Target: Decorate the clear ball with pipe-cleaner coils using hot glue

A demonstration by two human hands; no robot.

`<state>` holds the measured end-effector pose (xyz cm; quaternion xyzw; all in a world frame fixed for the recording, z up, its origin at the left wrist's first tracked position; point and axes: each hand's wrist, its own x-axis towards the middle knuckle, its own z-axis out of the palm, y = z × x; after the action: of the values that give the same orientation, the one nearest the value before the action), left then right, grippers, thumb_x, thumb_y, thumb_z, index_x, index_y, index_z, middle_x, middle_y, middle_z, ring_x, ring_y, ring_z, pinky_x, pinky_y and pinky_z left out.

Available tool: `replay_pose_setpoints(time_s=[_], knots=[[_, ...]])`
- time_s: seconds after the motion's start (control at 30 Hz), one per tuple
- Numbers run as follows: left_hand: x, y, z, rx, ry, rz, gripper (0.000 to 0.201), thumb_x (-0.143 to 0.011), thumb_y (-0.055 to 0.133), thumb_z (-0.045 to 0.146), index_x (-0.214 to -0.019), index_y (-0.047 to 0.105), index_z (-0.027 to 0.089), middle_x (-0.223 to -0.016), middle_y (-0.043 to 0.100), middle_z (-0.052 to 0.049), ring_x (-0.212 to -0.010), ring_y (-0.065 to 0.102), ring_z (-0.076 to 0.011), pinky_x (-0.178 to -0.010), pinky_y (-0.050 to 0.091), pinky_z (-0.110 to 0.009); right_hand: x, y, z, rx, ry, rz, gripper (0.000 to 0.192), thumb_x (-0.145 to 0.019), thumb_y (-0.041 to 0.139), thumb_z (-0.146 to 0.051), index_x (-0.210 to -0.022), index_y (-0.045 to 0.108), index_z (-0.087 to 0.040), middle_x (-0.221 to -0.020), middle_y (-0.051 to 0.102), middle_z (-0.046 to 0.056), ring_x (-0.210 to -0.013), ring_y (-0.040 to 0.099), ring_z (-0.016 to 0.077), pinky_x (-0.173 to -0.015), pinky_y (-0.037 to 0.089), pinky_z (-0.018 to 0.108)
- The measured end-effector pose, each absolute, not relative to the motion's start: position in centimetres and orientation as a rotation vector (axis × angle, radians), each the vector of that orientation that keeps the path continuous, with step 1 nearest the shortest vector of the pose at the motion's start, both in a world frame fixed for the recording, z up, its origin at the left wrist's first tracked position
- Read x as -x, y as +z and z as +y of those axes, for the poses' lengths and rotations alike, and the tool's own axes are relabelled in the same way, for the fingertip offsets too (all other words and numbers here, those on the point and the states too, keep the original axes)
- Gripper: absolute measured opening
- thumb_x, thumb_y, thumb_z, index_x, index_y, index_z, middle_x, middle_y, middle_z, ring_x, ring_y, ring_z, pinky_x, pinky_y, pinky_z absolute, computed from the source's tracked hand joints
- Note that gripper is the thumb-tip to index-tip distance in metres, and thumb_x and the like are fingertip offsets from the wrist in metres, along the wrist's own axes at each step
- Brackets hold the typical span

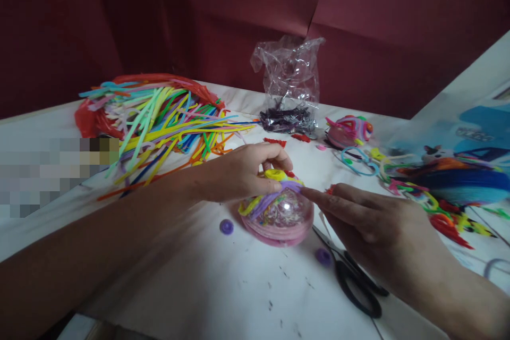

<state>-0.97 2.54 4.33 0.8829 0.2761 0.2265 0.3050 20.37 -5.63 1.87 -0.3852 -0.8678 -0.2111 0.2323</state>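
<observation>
Head view, looking down on a white marbled table [239,297] with a dark red wall behind.

Near the middle of the table: a pink dome-shaped case [279,218], clear on top with glittery bits inside, wrapped over its crown with lilac and yellow pipe cleaners [279,183].

Left hand [239,172] coming in from the left of the dome, resting on its top, fingers curled and pinched on the pipe-cleaner wrap at the crown. Right hand [370,215] coming in from the right of the dome, fingers held straight and close together, forefinger tip touching the lilac strand at the dome's upper right edge (whether anything is gripped beneath that hand, impossible to tell).

Just right of the dome, partly under the right hand: black-handled scissors [354,281], lying flat. Just left of the dome's base: a small purple cap [226,226]; a second purple piece [322,256] just right of the base, beside the scissor blades.

Well behind and left of the dome: a big loose heap of many-coloured pipe cleaners [159,117], lying partly on red plastic. Straight behind the dome: a crumpled clear plastic bag [289,79] with dark shiny strands in its bottom. Behind and right: another decorated pink dome [348,130], then bent loops and scraps [358,162], and a printed colourful sheet [470,170] at the far right.
</observation>
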Motion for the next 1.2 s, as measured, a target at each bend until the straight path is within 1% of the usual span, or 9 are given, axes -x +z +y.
replay_pose_setpoints(time_s=[0.1, 0.17, 0.23, 0.33, 0.43, 0.63, 0.77, 1.03, 1.2], knots=[[1.0, 4.4, 2.5, -2.312, 0.604, 0.734, 0.018, -0.075, 0.056, 0.015, -0.093, 0.056, 0.017, -0.069, 0.051, 0.005, -0.061, 0.048, -0.0075, -0.053, 0.036, -0.018, -20.4, 1.9, -5.4, 1.064, -0.6, -2.395, 0.031, -0.094, 0.034, -0.015, -0.117, 0.056, -0.02, -0.078, 0.056, 0.0, -0.047, 0.045, 0.0095, -0.042, 0.028, 0.022], [1.0, 4.4, 2.4, -2.295, 0.62, 0.73, 0.015, -0.074, 0.057, 0.015, -0.088, 0.054, 0.017, -0.07, 0.051, 0.005, -0.061, 0.047, -0.0074, -0.053, 0.036, -0.018, -20.4, 1.9, -5.3, 1.062, -0.609, -2.407, 0.032, -0.095, 0.033, -0.015, -0.117, 0.056, -0.019, -0.068, 0.052, -0.001, -0.046, 0.044, 0.0094, -0.042, 0.027, 0.021], [1.0, 4.4, 2.4, -2.29, 0.635, 0.723, 0.013, -0.073, 0.058, 0.015, -0.085, 0.052, 0.017, -0.075, 0.052, 0.004, -0.065, 0.048, -0.0078, -0.054, 0.037, -0.018, -20.4, 1.9, -5.2, 1.056, -0.649, -2.418, 0.033, -0.096, 0.032, -0.016, -0.116, 0.058, -0.018, -0.063, 0.048, -0.001, -0.046, 0.043, 0.0098, -0.042, 0.026, 0.021], [1.0, 4.3, 2.4, -2.295, 0.647, 0.71, 0.011, -0.074, 0.057, 0.015, -0.084, 0.052, 0.017, -0.079, 0.053, 0.003, -0.07, 0.05, -0.0092, -0.058, 0.039, -0.019, -20.3, 2.0, -5.1, 1.037, -0.737, -2.419, 0.033, -0.097, 0.032, -0.018, -0.113, 0.06, -0.017, -0.062, 0.047, -0.001, -0.048, 0.042, 0.0112, -0.045, 0.026, 0.022], [1.0, 4.2, 2.5, -2.326, 0.676, 0.663, 0.011, -0.074, 0.056, 0.013, -0.084, 0.052, 0.017, -0.081, 0.054, 0.003, -0.077, 0.052, -0.0106, -0.067, 0.042, -0.021, -20.0, 2.2, -5.0, 1.02, -0.775, -2.424, 0.033, -0.097, 0.032, -0.019, -0.111, 0.061, -0.016, -0.062, 0.046, 0.0, -0.049, 0.041, 0.012, -0.047, 0.026, 0.023], [1.0, 4.2, 2.7, -2.465, 0.669, 0.581, 0.012, -0.076, 0.054, 0.009, -0.083, 0.061, 0.016, -0.084, 0.059, 0.002, -0.08, 0.051, -0.0111, -0.074, 0.04, -0.022, -19.5, 3.0, -5.3, 1.043, -0.785, -2.49, 0.038, -0.09, 0.03, -0.009, -0.104, 0.065, -0.014, -0.063, 0.05, 0.003, -0.048, 0.044, 0.013, -0.045, 0.024, 0.024], [1.0, 4.2, 2.8, -2.481, 0.68, 0.567, 0.013, -0.076, 0.054, 0.008, -0.082, 0.063, 0.017, -0.084, 0.059, 0.001, -0.084, 0.052, -0.0121, -0.079, 0.04, -0.024, -19.4, 3.4, -5.4, 1.065, -0.79, -2.518, 0.04, -0.085, 0.031, -0.006, -0.103, 0.066, -0.015, -0.061, 0.05, 0.003, -0.048, 0.045, 0.0141, -0.044, 0.024, 0.024], [1.0, 4.3, 2.6, -2.472, 0.664, 0.622, 0.012, -0.078, 0.054, 0.013, -0.086, 0.063, 0.016, -0.087, 0.056, -0.001, -0.083, 0.052, -0.0123, -0.077, 0.04, -0.023, -19.6, 3.7, -5.1, 1.061, -0.721, -2.547, 0.042, -0.081, 0.031, -0.004, -0.099, 0.068, -0.015, -0.058, 0.047, 0.001, -0.045, 0.045, 0.0116, -0.043, 0.021, 0.024], [0.9, 4.3, 2.6, -2.482, 0.656, 0.612, 0.014, -0.078, 0.053, 0.011, -0.088, 0.062, 0.014, -0.089, 0.056, -0.002, -0.086, 0.053, -0.0125, -0.08, 0.04, -0.023, -19.7, 4.0, -5.0, 1.031, -0.701, -2.559, 0.041, -0.082, 0.031, -0.005, -0.097, 0.068, -0.016, -0.056, 0.045, 0.0, -0.044, 0.043, 0.0105, -0.043, 0.018, 0.024]])
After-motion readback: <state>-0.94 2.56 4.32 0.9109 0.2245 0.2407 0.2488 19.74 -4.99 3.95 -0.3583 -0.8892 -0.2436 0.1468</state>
